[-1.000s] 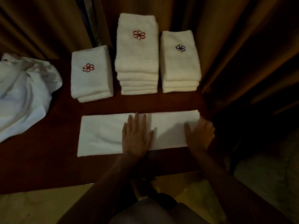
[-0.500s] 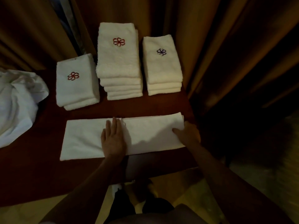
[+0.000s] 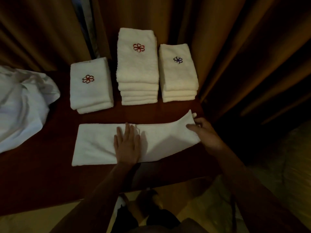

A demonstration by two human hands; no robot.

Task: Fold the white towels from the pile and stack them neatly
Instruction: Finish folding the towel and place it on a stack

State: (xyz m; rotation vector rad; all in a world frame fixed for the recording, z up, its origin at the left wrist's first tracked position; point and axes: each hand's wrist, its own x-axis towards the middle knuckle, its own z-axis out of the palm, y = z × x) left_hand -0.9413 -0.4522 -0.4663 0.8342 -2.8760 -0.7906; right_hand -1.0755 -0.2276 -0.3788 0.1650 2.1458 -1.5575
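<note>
Two hands work the long towel (image 3: 151, 145): left hand (image 3: 127, 145) flat mid-strip, right hand (image 3: 206, 132) pinching its raised table-edge end.

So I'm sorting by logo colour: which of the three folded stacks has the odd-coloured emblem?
The right-hand stack of folded white towels, by the curtain: its flower emblem is dark blue-purple, while the other two stacks carry red ones.

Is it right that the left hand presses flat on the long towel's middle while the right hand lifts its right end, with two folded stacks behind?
Not quite: the head view shows three folded stacks, not two. The left hand, right hand and long towel are as stated.
</note>
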